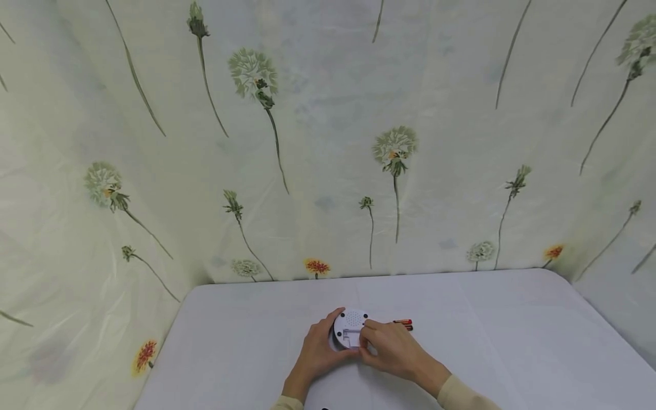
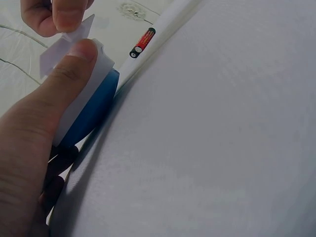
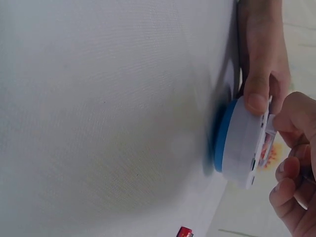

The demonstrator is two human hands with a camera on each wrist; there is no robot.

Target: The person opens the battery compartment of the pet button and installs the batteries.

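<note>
A round device [image 1: 352, 319] with a white body and a blue lower part lies on the table, its white face up. That face has speaker holes, dark feet and a battery compartment. My left hand [image 1: 319, 348] grips the device by its left side, with the thumb along the near edge. Over the compartment, my right hand [image 1: 392, 348] pinches a small, pale battery cover [image 2: 53, 54], which stands tilted from the white face. The wrist views show the device's blue part [image 3: 225, 136] toward the tabletop.
Red and black batteries [image 1: 404, 322] lie on the white table [image 1: 492, 336] just beyond my right hand; one battery [image 2: 143, 42] shows in the left wrist view. A dandelion-patterned curtain [image 1: 328, 171] rises behind the table and along both sides.
</note>
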